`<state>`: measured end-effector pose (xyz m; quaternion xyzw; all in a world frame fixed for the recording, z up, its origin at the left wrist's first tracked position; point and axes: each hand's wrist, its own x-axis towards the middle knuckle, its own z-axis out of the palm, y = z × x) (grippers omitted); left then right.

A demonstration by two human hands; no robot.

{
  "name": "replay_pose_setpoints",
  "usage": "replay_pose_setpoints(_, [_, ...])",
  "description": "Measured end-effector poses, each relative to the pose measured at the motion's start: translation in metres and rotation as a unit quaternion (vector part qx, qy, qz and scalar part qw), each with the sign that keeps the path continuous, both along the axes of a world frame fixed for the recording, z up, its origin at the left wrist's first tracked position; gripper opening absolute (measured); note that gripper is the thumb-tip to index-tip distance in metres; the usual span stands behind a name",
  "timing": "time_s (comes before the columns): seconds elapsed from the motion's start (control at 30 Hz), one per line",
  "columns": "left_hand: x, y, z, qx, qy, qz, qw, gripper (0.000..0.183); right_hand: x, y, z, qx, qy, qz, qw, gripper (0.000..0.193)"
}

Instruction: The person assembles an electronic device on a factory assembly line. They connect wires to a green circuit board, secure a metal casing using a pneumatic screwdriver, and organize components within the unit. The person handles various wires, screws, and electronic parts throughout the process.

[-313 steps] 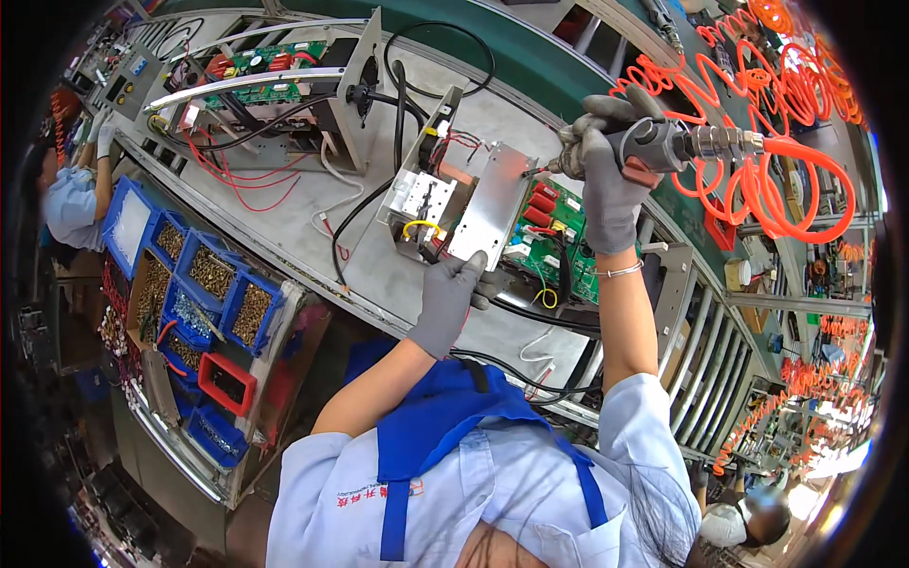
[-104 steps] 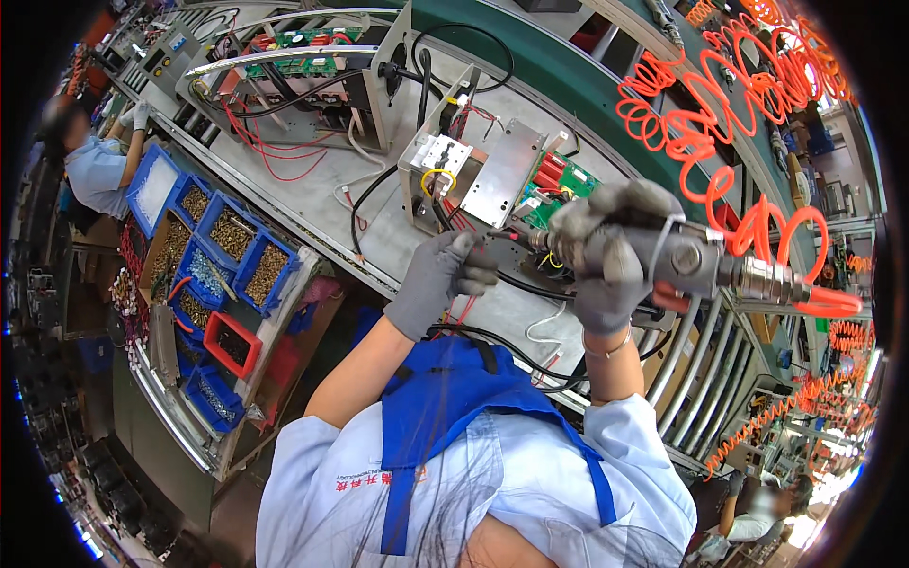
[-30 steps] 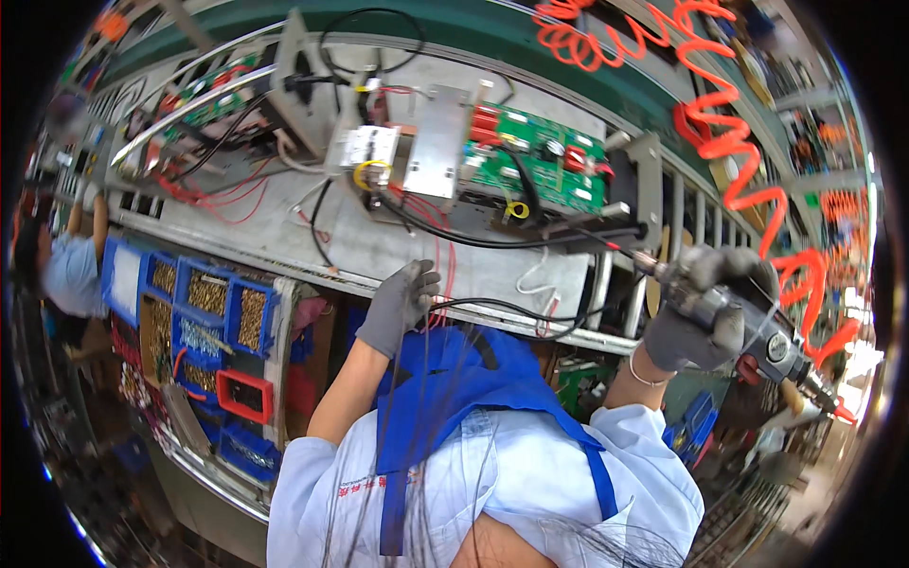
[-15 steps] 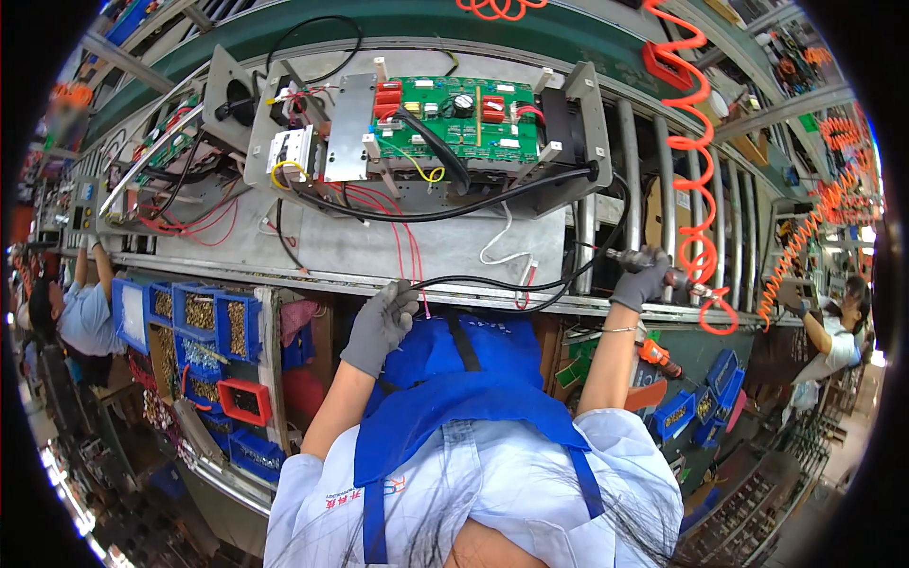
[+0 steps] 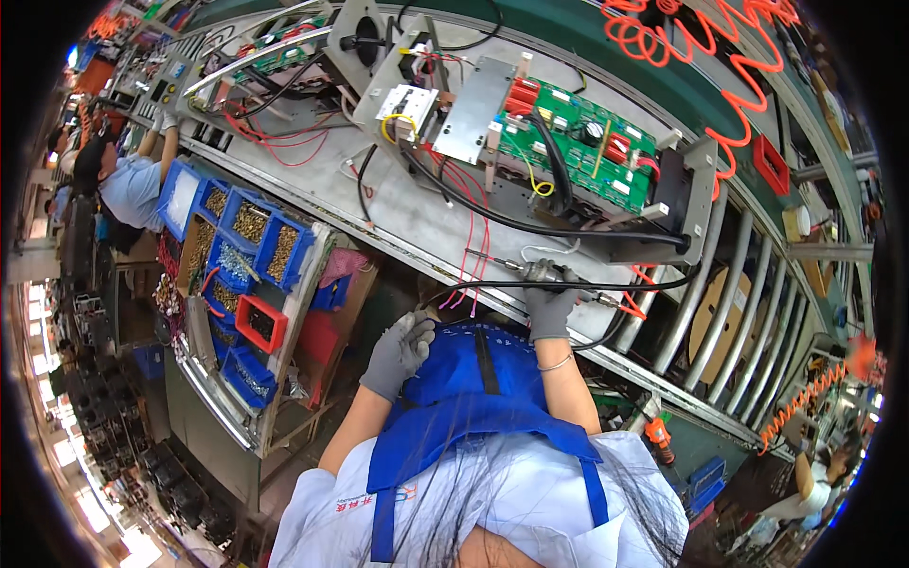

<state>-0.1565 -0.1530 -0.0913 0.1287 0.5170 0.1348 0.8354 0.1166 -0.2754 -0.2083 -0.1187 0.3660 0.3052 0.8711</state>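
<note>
My left hand (image 5: 401, 348), in a grey glove, is closed on the end of a black cable (image 5: 502, 284) in front of the blue apron. The cable loops round to the right end of an open chassis with a green circuit board (image 5: 582, 133). My gloved right hand (image 5: 552, 308) grips a metal pneumatic screwdriver (image 5: 542, 273), its thin bit pointing left over the bench edge. The cable crosses beside the right hand. Several thin red wires (image 5: 473, 227) hang from the chassis between the hands and the board.
Blue bins of screws (image 5: 250, 221) and a red bin (image 5: 261, 324) stand at left. Metal rollers (image 5: 720, 317) lie right of the chassis. An orange coiled hose (image 5: 729, 123) hangs at the upper right. A second chassis (image 5: 284, 57) sits far left, near a co-worker (image 5: 133, 185).
My right hand has brought the screwdriver leftward, close to the left hand and the red wires. The left hand keeps hold of the cable. The whole view has turned.
</note>
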Motion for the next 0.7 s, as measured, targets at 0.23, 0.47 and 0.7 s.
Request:
replay_pose_setpoints(0.23, [-0.027,0.006,-0.034,-0.054,-0.111,0.041,0.992,0.034,-0.019,0.014,0.01,-0.05,-0.007,0.174,0.983,0.059])
replay_pose_setpoints(0.47, [-0.08,0.08,0.011,0.1,-0.027,0.023,0.994,0.037,-0.042,0.008,-0.018,-0.42,-0.441,0.373,0.7,0.021])
replay_pose_setpoints(0.7, [-0.303,0.144,0.02,0.343,0.292,0.275,0.849,0.016,-0.061,-0.025,-0.02,-0.476,-0.498,0.645,0.33,0.017])
